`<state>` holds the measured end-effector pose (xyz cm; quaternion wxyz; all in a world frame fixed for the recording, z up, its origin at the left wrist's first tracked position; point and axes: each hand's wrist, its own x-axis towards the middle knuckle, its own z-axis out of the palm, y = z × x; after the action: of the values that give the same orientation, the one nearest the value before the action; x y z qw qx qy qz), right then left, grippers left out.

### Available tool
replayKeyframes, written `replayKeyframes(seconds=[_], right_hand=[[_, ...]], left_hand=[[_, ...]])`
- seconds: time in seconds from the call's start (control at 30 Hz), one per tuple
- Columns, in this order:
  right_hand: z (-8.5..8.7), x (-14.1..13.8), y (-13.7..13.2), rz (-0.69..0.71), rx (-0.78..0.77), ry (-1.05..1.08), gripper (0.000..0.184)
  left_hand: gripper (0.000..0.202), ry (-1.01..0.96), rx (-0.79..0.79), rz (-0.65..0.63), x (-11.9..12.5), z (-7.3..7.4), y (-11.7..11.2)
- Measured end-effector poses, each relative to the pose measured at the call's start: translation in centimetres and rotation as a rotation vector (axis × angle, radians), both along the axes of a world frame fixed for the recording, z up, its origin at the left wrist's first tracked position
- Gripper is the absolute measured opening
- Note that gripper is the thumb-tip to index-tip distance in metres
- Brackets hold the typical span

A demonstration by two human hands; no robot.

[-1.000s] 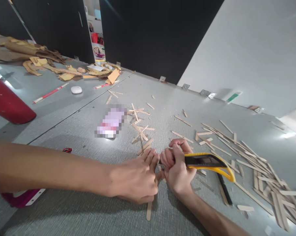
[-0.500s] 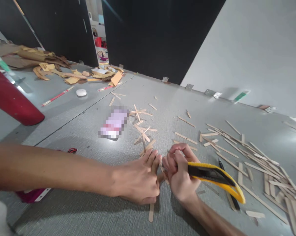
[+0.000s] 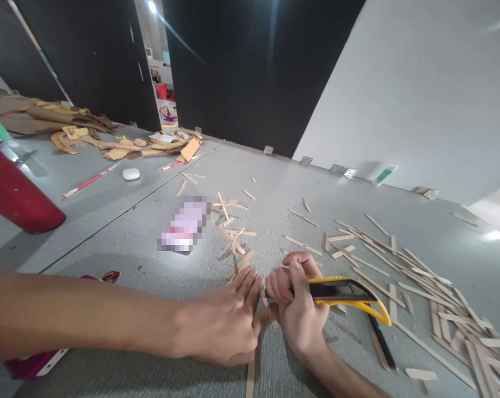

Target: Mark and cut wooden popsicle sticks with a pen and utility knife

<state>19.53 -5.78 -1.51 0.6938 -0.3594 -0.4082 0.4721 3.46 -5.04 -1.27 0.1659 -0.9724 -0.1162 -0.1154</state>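
My left hand point(image 3: 227, 326) lies palm down on the grey table point(image 3: 275, 188), fingers pressed together on a thin wooden stick point(image 3: 250, 380) that runs under it toward me. Right beside it, my right hand point(image 3: 297, 301) is closed around a yellow and black utility knife point(image 3: 345, 293). The knife's front end meets the stick between the two hands; the blade itself is hidden by my fingers.
Many loose wooden sticks point(image 3: 420, 282) are strewn to the right and a small heap point(image 3: 233, 232) lies ahead. A black pen point(image 3: 381, 342) lies under the knife. Cardboard scraps point(image 3: 88, 132), a red object point(image 3: 13, 193) and a white puck point(image 3: 130, 174) are at the left.
Both hands stay pressed together on the stick; they sit slightly lower in view as the camera tilted up. The knife's rear end has swung a little.
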Motion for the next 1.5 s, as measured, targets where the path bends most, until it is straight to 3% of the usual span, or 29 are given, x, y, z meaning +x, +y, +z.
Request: replayKeyframes(seconds=[0.73, 1.5], right_hand=[[-0.29, 0.12, 0.49, 0.093, 0.015, -0.018, 0.023], [-0.47, 0.21, 0.44, 0.099, 0.027, -0.043, 0.028]], left_hand=[[0.046, -0.028, 0.033, -0.024, -0.14, 0.11, 0.57], [0.045, -0.035, 0.066, -0.028, 0.15, -0.14, 0.49]])
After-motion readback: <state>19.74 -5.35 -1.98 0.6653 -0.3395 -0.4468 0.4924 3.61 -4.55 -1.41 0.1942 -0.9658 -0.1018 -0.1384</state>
